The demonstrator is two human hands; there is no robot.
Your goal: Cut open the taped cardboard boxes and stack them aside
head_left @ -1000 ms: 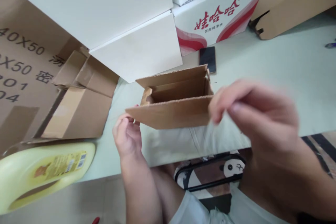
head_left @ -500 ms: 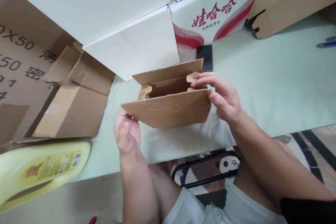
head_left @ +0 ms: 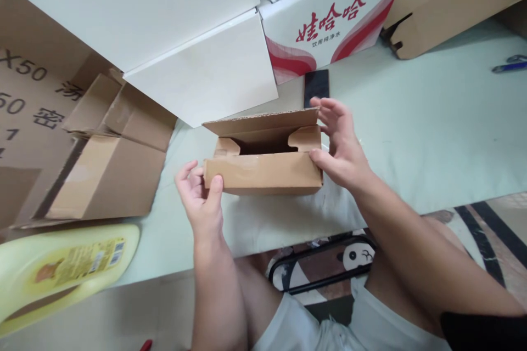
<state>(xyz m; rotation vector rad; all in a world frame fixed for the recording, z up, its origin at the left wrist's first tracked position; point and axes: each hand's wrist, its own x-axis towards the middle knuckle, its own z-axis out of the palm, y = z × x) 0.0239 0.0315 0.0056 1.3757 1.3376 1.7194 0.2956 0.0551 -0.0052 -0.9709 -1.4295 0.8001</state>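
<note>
A small brown cardboard box sits between my hands with its top open. Its far flap stands up, while the two short end flaps bend inward over the dark opening. My left hand grips the left end, thumb on the front face and fingers around the corner. At the right end, my right hand presses its thumb on the front corner, its other fingers raised along the side. What lies inside the box cannot be made out.
Behind stand white boxes, a red-and-white carton and a dark phone. Brown cardboard boxes and a yellow bottle are at left. A blue pen lies far right on the pale green cloth.
The near flap, slanted out toward me before, now sits more upright. My left thumb has come onto the front face. My right fingers have left the end flap and moved to the outside.
</note>
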